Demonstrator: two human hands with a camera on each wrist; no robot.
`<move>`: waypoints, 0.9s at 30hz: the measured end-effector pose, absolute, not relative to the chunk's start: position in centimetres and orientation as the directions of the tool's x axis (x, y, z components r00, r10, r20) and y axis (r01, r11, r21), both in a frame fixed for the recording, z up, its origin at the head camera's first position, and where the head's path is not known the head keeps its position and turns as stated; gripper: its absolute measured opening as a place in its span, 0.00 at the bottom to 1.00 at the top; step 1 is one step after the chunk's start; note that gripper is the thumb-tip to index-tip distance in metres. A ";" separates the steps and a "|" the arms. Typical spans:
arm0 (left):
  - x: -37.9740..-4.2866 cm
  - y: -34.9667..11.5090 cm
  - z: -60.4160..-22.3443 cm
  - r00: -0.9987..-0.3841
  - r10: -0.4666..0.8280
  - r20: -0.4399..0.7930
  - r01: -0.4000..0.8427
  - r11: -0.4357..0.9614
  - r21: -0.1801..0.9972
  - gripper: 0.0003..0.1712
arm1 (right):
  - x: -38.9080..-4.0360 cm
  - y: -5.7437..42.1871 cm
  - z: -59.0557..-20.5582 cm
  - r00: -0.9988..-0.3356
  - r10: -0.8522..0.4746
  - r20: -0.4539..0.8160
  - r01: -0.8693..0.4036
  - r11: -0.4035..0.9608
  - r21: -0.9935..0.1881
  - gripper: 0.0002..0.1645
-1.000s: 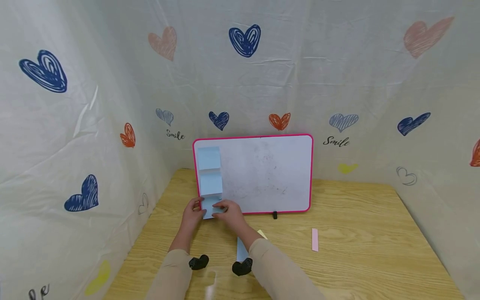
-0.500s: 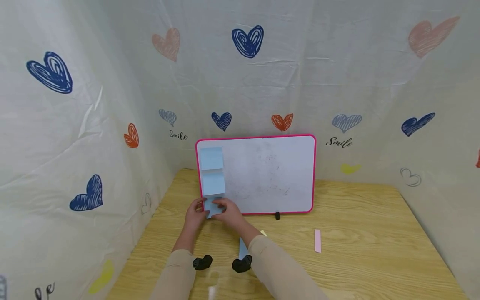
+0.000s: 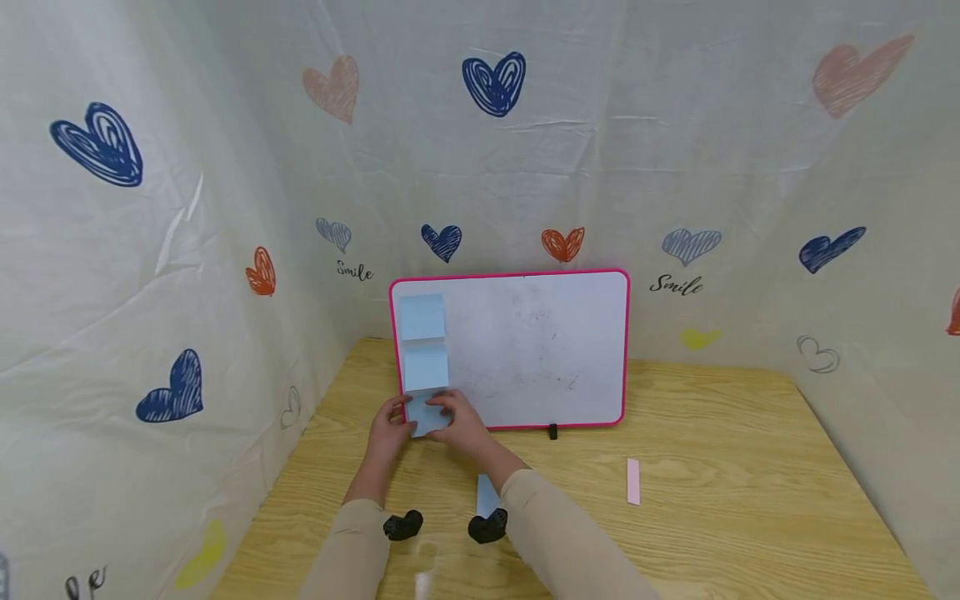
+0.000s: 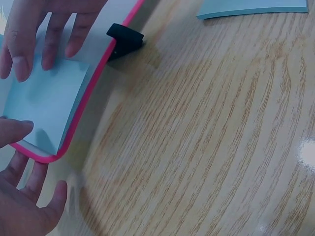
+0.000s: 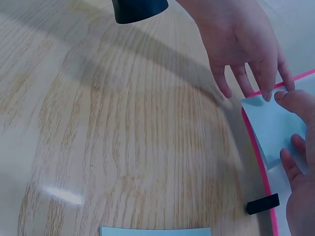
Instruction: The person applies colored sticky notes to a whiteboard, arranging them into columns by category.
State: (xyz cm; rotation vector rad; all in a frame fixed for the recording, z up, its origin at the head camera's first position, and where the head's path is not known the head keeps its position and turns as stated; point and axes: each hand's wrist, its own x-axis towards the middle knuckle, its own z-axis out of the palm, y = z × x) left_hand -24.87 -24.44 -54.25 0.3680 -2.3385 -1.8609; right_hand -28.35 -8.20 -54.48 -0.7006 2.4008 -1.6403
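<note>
A whiteboard (image 3: 532, 350) with a pink rim leans against the backdrop. Down its left side run three light blue sticky notes; the upper note (image 3: 422, 317) and middle note (image 3: 426, 367) are fully visible. The lowest sticky note (image 4: 47, 101) lies at the bottom left corner, one edge slightly raised by the rim. My left hand (image 3: 387, 429) is at that corner, thumb on the note and other fingers at the pink rim. From the right, my right hand (image 3: 461, 421) touches the same note with extended fingers and thumb, partly covering it.
A light blue note pad (image 4: 253, 7) lies on the wooden table (image 3: 712, 467), partly under my right forearm. Right of it is a pink paper strip (image 3: 633, 482). A black foot (image 5: 263, 204) juts from the board's lower edge. Heart-printed sheeting (image 3: 750, 167) surrounds the table.
My right hand's fingers shift slightly on the lowest note. The yellow paper corner beside my right forearm is now hidden. The left hand stays at the board's corner.
</note>
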 end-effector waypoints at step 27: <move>-24.7 -23.8 -54.0 -0.957 -0.264 -0.122 -0.192 0.260 0.946 0.32 | -27.8 -2.1 -53.8 -0.901 -0.416 0.124 -0.262 0.293 -0.920 0.32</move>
